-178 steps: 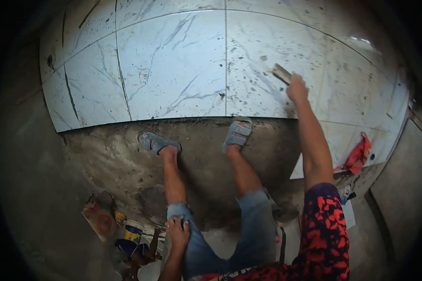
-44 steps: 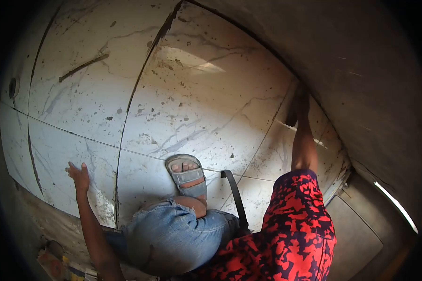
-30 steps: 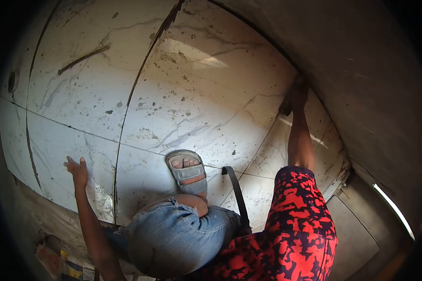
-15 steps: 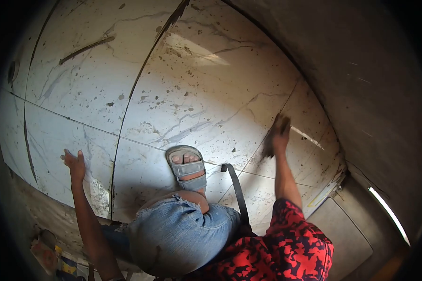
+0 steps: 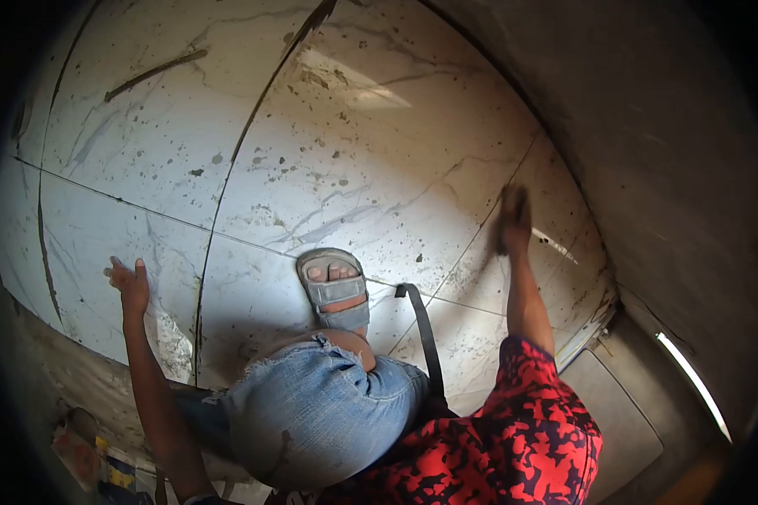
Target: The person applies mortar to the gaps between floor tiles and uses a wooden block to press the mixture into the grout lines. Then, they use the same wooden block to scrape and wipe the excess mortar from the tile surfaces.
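Note:
My left hand [image 5: 130, 284] is on or just over a white marbled tile [image 5: 101, 231] at the left, fingers spread and holding nothing. To the right, my right hand [image 5: 516, 223] is over the tiles beside a thin joint. Its fingers look dark and smeared by motion, so whether they hold anything is unclear. Grey specks and smears dot the large tile [image 5: 379, 168] between the hands. My foot in a grey sandal [image 5: 337, 290] stands on the floor near the middle. A dark strap [image 5: 425, 328] curves down beside my knee.
A dark brown strip [image 5: 156, 74] lies on the tiles at the upper left. The grey wall [image 5: 640, 143] borders the floor at the right. A grey slab [image 5: 611, 421] is at the lower right. Partly shadowed items [image 5: 118, 471], some yellow and blue, are at the lower left.
My right hand has shifted slightly right, closer to the wall. My left hand stays spread at nearly the same spot. The whole view has moved slightly.

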The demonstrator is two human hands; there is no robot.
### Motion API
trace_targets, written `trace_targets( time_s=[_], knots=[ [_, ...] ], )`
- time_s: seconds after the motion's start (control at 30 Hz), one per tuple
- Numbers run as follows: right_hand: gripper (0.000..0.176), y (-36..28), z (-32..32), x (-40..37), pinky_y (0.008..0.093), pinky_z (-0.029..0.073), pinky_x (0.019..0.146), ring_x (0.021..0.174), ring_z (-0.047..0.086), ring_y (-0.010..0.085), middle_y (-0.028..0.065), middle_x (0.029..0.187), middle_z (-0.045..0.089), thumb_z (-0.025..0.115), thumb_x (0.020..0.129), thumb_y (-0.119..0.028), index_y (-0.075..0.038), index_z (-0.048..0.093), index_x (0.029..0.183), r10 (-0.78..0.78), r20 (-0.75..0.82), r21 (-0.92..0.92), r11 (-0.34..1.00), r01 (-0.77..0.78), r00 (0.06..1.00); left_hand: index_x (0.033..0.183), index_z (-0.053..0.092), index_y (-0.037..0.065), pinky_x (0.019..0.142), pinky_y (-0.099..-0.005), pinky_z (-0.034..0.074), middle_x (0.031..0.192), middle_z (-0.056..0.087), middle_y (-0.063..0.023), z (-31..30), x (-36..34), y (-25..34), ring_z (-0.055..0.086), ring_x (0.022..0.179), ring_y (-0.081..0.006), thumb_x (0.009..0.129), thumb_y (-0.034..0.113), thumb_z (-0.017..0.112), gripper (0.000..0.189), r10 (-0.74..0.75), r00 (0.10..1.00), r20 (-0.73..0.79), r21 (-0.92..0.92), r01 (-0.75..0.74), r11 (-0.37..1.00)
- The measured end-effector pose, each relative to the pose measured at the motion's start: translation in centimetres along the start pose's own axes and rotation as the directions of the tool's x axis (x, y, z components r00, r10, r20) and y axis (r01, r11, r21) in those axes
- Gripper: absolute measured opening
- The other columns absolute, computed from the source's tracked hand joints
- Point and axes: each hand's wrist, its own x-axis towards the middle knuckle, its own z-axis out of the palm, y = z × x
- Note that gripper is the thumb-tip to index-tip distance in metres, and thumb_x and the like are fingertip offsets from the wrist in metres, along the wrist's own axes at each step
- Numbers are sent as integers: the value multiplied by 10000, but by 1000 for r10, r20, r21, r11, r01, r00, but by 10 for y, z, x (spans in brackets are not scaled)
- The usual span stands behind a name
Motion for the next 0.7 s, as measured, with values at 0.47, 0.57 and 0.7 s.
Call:
trace_targets(
  time_s=[0.47, 0.57, 0.7],
  knots=[
    [584, -52, -16, 33, 357, 267, 1083, 1302, 374, 299, 172, 1395, 414, 488, 921, -405, -38, 393, 1366, 119, 52, 44, 992, -122, 992, 1416, 34, -92, 1120, -505, -4, 1463, 39, -349, 0, 7, 0, -50, 1376, -467, 920, 438, 460, 842, 31, 999, 10, 32, -31, 999],
    [478, -34, 1, 16, 395, 331, 1023, 1211, 460, 325, 171, 1281, 522, 491, 918, -377, -73, 493, 1286, -109, 167, -66, 990, 121, 980, 1414, 37, -96, 1120, -506, -1, 1460, 47, -352, -1, 5, 4, -41, 1377, -464, 919, 445, 459, 846, -81, 996, 27, -4, 81, 997],
    [472, -36, 52, -93, 456, 403, 857, 986, 522, 351, 159, 1066, 564, 604, 731, -123, -128, 545, 1199, -329, 576, -166, 849, 501, 748, 1427, 53, -67, 1121, -507, 30, 1463, 27, -353, 9, 8, -10, -33, 1368, -487, 914, 419, 483, 827, -9, 1000, -14, 7, 9, 1000]
  ],
)
